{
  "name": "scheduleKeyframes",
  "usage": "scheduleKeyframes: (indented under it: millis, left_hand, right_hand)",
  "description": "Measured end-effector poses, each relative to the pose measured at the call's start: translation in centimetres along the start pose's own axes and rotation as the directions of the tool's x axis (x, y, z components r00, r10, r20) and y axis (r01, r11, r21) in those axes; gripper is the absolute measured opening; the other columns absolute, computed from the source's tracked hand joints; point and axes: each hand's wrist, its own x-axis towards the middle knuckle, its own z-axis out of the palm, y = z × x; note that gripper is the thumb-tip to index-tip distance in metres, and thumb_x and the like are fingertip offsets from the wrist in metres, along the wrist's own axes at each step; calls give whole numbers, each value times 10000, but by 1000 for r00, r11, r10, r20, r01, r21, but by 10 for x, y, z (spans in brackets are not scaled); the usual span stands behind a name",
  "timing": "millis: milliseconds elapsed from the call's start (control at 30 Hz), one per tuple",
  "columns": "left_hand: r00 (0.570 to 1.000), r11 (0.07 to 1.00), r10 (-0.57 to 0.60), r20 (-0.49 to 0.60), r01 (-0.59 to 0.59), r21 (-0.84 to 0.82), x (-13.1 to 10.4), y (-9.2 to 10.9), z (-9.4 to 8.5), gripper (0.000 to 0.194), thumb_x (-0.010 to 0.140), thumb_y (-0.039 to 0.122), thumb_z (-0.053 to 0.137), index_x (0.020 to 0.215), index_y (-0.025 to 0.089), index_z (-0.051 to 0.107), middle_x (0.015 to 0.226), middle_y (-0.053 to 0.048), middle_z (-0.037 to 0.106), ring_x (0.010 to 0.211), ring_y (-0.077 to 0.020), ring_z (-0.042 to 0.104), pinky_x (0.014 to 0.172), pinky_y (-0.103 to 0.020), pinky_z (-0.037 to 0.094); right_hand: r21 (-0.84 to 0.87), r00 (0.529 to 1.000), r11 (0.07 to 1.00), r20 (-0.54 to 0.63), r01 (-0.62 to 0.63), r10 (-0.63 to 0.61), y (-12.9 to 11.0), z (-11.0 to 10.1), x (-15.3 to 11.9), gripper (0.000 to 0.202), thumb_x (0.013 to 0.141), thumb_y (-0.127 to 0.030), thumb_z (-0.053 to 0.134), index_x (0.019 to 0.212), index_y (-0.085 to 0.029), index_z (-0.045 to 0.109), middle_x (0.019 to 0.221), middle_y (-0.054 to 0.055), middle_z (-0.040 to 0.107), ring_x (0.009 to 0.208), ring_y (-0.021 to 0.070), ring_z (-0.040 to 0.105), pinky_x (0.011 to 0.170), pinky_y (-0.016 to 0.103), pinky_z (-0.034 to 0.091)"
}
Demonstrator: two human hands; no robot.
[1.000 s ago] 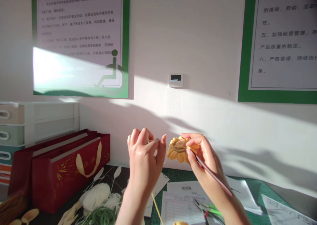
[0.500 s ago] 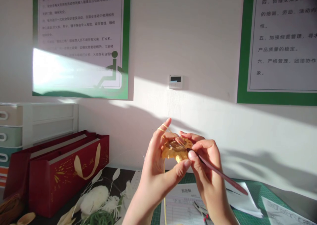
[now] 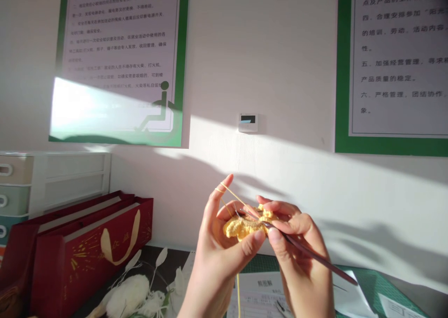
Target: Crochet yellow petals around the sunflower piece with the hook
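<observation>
A yellow crochet piece (image 3: pixel 241 228) with a ruffled edge is held up between both hands, in front of the wall. My left hand (image 3: pixel 224 248) pinches its near edge between thumb and fingers. Yellow yarn (image 3: pixel 235 193) loops round the raised left index finger and runs tight down to the work; its tail hangs below the hand. My right hand (image 3: pixel 303 243) grips a crochet hook (image 3: pixel 315 256) with a dark reddish-brown handle, which points down to the right. The hook's tip lies at the crochet piece, and right fingers also touch the piece's far edge.
Red gift bags (image 3: pixel 94 248) and a drawer unit (image 3: pixel 70 173) stand at the left. White yarn (image 3: pixel 128 295) lies on the dark table. Printed paper (image 3: pixel 261 283) and partly hidden pliers (image 3: pixel 283 308) lie on a green cutting mat (image 3: pixel 392 285). A small wall panel (image 3: pixel 248 123) hangs ahead.
Both hands and the crochet piece sit slightly lower in view. The piece has tilted, showing more of its ruffled edge, and the right hand with the hook has shifted right. The view has tipped upward.
</observation>
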Motion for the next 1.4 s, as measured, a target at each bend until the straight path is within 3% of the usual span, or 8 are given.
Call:
scheduleKeyframes:
  millis: [233, 367, 567, 667, 800, 900, 1133, 1400]
  left_hand:
    - [997, 1000, -12, -81, 14, 17, 3, -1, 0, 875, 670, 152, 920, 1444, 239, 520, 882, -25, 670, 762, -137, 652, 739, -240, 516]
    - [994, 999, 1, -113, 4, 44, 3, 0, -1, 864, 664, 153, 924, 1433, 234, 539, 876, -23, 681, 751, -133, 657, 728, -230, 517]
    - [992, 992, -120, -38, 118, -47, 3, 3, -4, 824, 653, 169, 931, 1399, 194, 581, 915, -51, 701, 773, -158, 678, 785, -273, 534]
    - [988, 988, -149, -48, 147, -56, 3, 2, -5, 804, 646, 178, 938, 1377, 180, 603, 919, -52, 697, 763, -156, 672, 780, -276, 530]
    - [988, 991, -136, -75, 136, -3, 2, 1, -6, 836, 659, 182, 938, 1407, 187, 564, 942, -65, 697, 811, -184, 681, 802, -312, 540]
    - [987, 988, -152, -56, 153, 22, 1, 1, -8, 856, 672, 192, 933, 1430, 191, 537, 961, -77, 701, 823, -202, 686, 812, -349, 552]
    - [986, 985, -169, -7, 169, -29, 4, 3, -11, 733, 670, 185, 933, 1336, 141, 632, 890, -61, 719, 751, -170, 694, 730, -273, 558]
    - [979, 978, -205, 15, 205, -36, 5, 4, -13, 770, 650, 181, 940, 1355, 159, 633, 876, -64, 736, 776, -203, 710, 717, -284, 557]
  right_hand:
    - [-121, 1000, 993, -15, 7, -9, 3, -4, -1, 94, 956, -168, 621, 935, -259, 613, 1176, 35, 660, 1211, 185, 680, 916, 265, 626]
    - [-262, 997, 964, 74, 48, -30, 6, -15, 0, 91, 934, -168, 654, 926, -252, 619, 1163, 44, 648, 1129, 177, 690, 899, 287, 615]
    - [-198, 985, 968, 102, 157, -139, 9, -17, -2, 137, 920, -101, 632, 923, -238, 623, 1142, 46, 609, 1086, 161, 663, 853, 279, 614]
    - [-266, 979, 943, 84, 199, -183, 8, -16, -2, 160, 915, -77, 612, 917, -237, 599, 1124, 47, 612, 1062, 176, 653, 851, 329, 599]
    - [-420, 910, 810, 260, 408, -324, 5, -24, 5, 228, 855, -23, 653, 943, -227, 600, 1112, 57, 683, 1150, 236, 588, 920, 423, 527]
    - [-365, 893, 829, 318, 424, -318, 5, -31, 9, 284, 844, 14, 640, 987, -227, 594, 1098, 53, 721, 1128, 242, 598, 896, 444, 528]
    - [-282, 930, 894, 224, 347, -290, 7, -28, 6, 300, 864, 4, 639, 1026, -246, 612, 1041, 49, 755, 1054, 242, 653, 880, 470, 544]
    - [-230, 969, 942, 44, 245, -242, 0, -14, 0, 231, 889, -20, 626, 989, -229, 630, 971, 52, 743, 976, 194, 694, 775, 349, 586]
